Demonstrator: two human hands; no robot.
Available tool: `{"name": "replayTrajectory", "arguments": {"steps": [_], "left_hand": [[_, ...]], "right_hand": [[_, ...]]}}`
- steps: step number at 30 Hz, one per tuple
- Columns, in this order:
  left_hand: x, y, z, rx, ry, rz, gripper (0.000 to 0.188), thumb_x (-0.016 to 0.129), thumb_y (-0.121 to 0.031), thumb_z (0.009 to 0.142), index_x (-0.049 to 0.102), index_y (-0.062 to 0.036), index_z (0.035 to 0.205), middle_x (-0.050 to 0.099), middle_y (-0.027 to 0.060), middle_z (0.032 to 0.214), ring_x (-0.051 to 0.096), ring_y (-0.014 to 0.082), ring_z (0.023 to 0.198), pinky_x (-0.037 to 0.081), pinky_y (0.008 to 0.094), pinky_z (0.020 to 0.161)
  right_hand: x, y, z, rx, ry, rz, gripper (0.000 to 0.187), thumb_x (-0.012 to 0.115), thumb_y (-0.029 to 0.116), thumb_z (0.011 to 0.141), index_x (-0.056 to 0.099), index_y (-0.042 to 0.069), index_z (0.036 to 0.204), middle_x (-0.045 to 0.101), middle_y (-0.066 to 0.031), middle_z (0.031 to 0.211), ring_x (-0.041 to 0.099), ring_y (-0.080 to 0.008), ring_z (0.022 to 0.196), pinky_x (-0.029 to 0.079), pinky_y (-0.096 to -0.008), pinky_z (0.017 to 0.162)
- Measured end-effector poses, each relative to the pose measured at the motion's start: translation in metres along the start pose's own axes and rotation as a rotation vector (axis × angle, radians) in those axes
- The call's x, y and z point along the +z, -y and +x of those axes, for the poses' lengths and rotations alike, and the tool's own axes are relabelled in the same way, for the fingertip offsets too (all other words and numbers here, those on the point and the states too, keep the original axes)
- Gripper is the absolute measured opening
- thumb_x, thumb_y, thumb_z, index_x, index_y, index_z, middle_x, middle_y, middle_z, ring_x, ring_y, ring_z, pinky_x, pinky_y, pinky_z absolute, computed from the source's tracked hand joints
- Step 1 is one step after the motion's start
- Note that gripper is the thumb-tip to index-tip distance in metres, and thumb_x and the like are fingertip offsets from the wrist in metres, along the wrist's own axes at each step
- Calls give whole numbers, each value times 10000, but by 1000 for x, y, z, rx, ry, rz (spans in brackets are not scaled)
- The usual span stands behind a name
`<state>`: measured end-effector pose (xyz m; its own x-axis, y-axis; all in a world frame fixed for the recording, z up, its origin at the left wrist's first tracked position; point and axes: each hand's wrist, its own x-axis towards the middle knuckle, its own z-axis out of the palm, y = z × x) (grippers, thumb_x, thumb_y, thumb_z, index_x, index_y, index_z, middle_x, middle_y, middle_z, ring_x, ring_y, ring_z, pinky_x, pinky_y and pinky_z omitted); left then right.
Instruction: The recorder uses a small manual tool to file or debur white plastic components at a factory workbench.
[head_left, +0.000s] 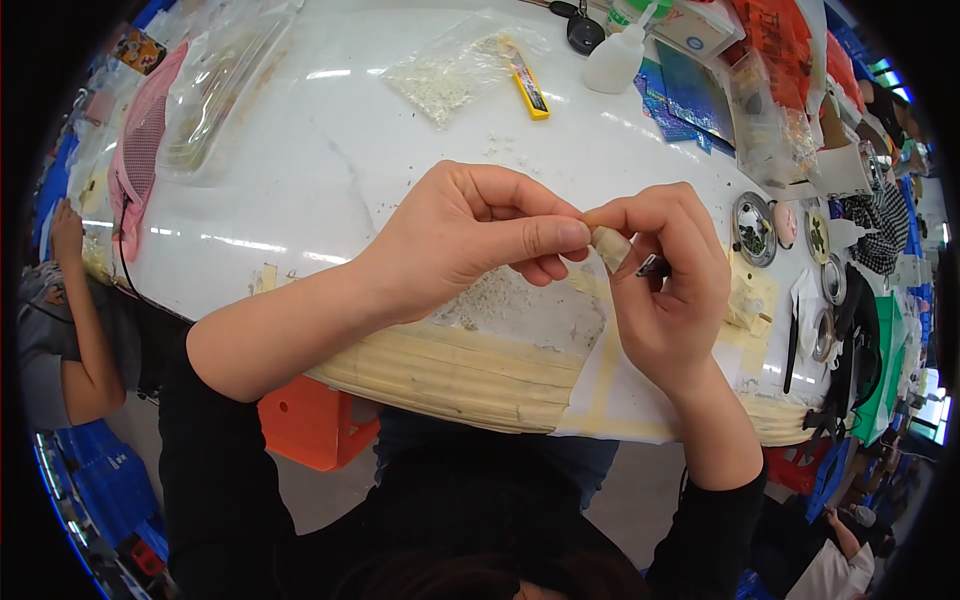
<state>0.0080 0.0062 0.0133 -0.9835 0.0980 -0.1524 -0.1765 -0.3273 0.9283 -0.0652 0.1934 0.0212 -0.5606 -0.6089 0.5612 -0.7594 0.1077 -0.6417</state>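
Observation:
Above the near part of the table, my two hands meet at the fingertips. My left hand (480, 225) is closed in a pinch, its thumb pressed to the index finger; whatever lies between them is hidden or too small to name. My right hand (685, 285) is curled, its index fingertip touching the left one. Beige tape (611, 249) is wrapped round the right thumb's end. A small silver-and-dark metal piece (652, 266) sticks out among the curled right fingers; the rest of it is hidden. Below the hands, tiny pale bits (490, 300) lie scattered on the table.
Beige tape strips (450, 375) cover the table's near edge. Farther off lie a clear bag of pale bits (435, 90), a yellow cutter knife (528, 88) and a white squeeze bottle (615, 62). Round metal dishes (753, 228) stand right. A co-worker's arm (88, 310) rests left.

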Motion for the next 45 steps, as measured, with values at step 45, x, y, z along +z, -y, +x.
{"name": "replayTrajectory", "arguments": {"steps": [45], "left_hand": [[-2,3,1,826,-72,769,189,676,97,814,693,25,988,694,113,878,670,169,795,535,261,693]], "right_hand": [[-9,-2,2,-10,91,-355,322,784,290,764,580,48,823,590,-61,703,535,-203,575,414,-302,507]]}}
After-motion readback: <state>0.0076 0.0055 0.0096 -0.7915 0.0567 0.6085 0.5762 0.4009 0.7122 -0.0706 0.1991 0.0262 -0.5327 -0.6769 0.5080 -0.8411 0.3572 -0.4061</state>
